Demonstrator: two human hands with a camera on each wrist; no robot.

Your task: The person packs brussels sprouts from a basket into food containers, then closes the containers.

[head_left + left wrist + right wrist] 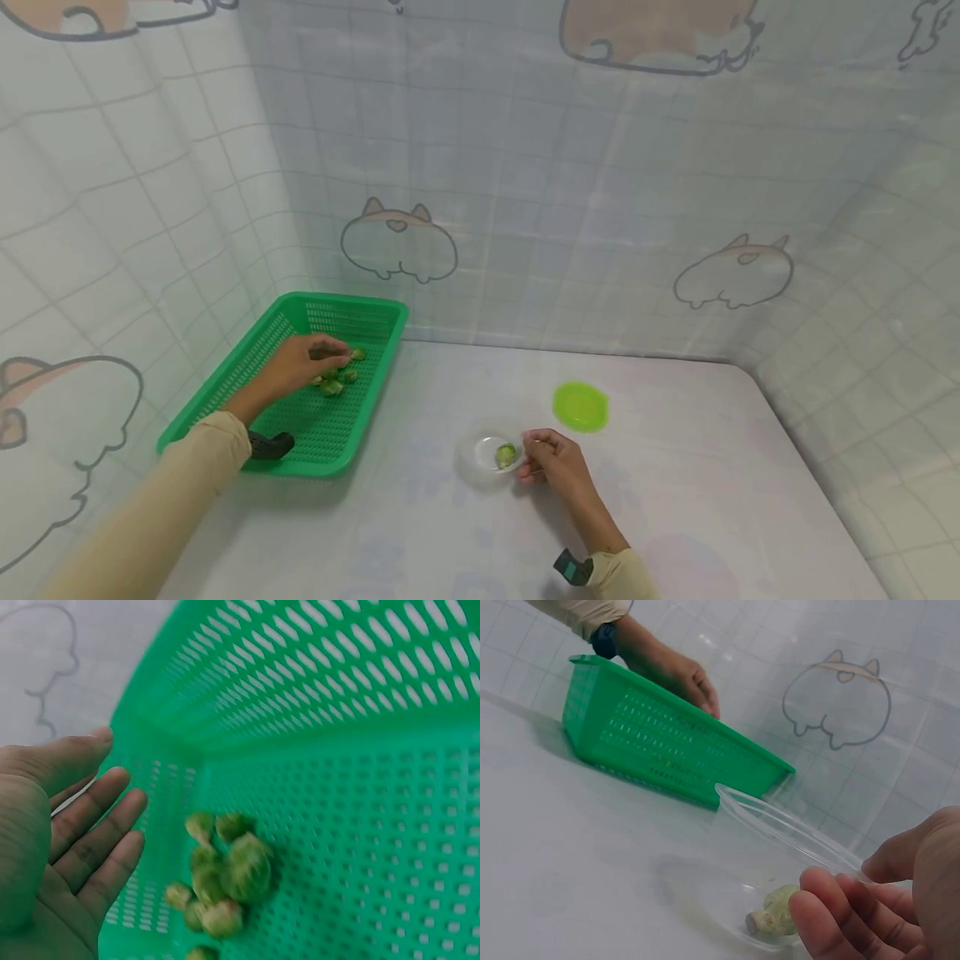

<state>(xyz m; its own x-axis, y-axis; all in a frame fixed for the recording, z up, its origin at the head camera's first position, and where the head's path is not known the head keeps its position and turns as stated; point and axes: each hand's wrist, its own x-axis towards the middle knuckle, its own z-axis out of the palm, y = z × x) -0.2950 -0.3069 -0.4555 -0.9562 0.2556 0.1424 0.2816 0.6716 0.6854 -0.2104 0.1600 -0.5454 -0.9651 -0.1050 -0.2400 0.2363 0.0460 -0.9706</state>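
Note:
My left hand (303, 367) hovers inside the green plastic basket (315, 437), just over several Brussels sprouts (247, 868) lying on its floor. In the left wrist view the fingers are spread, with nothing between fingers and thumb. On the table, my right hand (557, 465) pinches the rim of a see-through plastic bowl (477, 454) between thumb and fingers. One Brussels sprout (774, 913) lies at the bottom of that bowl, its cut stem showing in the right wrist view.
A lime-green round lid (581, 407) lies flat on the white table (690, 467), behind the right hand. Pale grid-patterned curtains (555, 217) with cartoon animals enclose the back and both sides. The basket stands close to the left curtain.

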